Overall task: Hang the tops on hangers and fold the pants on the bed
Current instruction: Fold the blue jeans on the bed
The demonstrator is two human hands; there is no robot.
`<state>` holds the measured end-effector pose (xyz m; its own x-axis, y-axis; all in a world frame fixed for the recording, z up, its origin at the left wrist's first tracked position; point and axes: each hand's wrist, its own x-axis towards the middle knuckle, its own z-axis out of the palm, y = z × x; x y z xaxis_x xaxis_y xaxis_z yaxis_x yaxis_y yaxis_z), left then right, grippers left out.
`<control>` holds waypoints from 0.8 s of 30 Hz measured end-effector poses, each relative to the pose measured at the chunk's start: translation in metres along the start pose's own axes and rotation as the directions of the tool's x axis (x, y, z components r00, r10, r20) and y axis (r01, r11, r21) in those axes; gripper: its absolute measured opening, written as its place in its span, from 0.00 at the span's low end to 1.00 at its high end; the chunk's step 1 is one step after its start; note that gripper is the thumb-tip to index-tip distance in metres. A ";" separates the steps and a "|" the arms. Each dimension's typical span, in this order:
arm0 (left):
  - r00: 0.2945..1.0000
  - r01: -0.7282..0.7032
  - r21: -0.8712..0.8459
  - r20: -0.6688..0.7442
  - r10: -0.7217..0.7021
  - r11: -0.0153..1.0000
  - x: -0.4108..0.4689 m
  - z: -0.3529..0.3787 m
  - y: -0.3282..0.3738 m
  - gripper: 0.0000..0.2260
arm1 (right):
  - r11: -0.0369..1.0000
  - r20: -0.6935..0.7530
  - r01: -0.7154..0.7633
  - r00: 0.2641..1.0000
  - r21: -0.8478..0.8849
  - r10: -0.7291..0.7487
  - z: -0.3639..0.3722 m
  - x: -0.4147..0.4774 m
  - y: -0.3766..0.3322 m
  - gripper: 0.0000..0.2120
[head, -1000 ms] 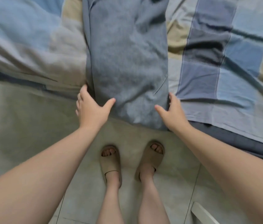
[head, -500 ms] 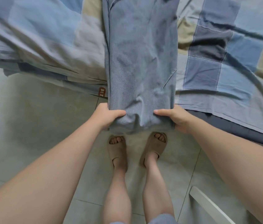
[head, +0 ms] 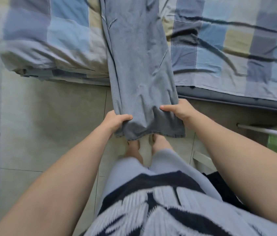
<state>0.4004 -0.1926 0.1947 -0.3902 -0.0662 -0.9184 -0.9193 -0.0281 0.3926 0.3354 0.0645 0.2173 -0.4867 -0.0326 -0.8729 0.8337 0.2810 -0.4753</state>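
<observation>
Spanning the upper part of the frame, the bed [head: 236, 48] carries a checked blue, grey and cream cover. Its near edge crosses mid-frame, with tiled floor [head: 49, 125] below it.

The pants [head: 139, 65], grey-blue, lie as one long strip up the centre of the frame. The far part rests on the bed and runs out of the top edge. The near end overhangs the bed edge and hangs above the floor. Long axis: straight away from the person, lower centre to upper centre.

The left grip [head: 115, 121] holds the left side of the strip just above the hem [head: 151, 133], thumb on top and fingers curled under the cloth. The right grip [head: 180, 111] holds the right side at about the same level, thumb laid across the cloth. Both are equally near, and the cloth between them sags slightly.

Judgement: the bulk of the garment lies beyond the grips, so a fold would carry the held end up the frame, along that axis, onto the bed. Waistband not visible.
</observation>
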 end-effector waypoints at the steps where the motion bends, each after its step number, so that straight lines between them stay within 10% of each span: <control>1: 1.000 -0.023 0.000 0.004 0.023 1.000 -0.013 -0.001 0.001 0.15 | 1.000 -0.001 -0.003 1.000 0.016 0.003 0.003 -0.013 0.002 0.10; 9: 0.954 -0.255 0.072 -0.145 0.263 0.964 -0.087 -0.007 -0.009 0.39 | 0.951 -0.023 -0.042 0.998 0.308 0.051 0.017 -0.089 0.032 0.13; 15: 0.924 -0.287 0.186 -0.205 0.323 0.940 -0.113 -0.013 -0.021 0.33 | 0.807 0.030 -0.073 0.997 0.586 0.069 0.015 -0.118 0.042 0.10; 24: 0.973 -0.035 -0.018 -0.229 0.030 0.999 -0.156 -0.007 -0.100 0.09 | 0.817 0.044 -0.099 0.995 0.568 0.090 0.015 -0.172 0.108 0.05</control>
<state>0.5533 -0.1865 0.2992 -0.3950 -0.2939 -0.8704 -0.9041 -0.0439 0.4251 0.5127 0.0862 0.3144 -0.3981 -0.0497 -0.9160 0.8773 -0.3123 -0.3644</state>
